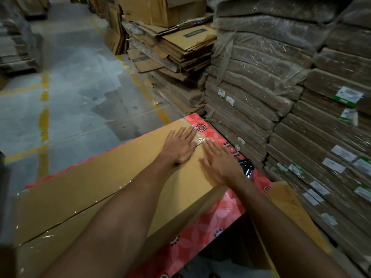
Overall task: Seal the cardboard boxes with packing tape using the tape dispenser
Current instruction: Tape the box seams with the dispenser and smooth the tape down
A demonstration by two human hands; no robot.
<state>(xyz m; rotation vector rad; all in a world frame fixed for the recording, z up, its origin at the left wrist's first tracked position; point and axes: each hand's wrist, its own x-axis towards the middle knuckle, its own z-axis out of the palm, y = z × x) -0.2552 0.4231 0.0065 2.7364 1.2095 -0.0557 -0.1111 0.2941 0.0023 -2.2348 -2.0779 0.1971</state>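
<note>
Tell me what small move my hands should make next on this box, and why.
Probably slide the left hand forward and rub down the clear tape at the far end of the cardboard box. Both hands lie flat beside it, the tape looks wrinkled there, and the tape dispenser lies unheld on the red cloth by the right hand.

hands (pixel 200 155) on box (pixel 84 197), box on table (pixel 210 223)
</note>
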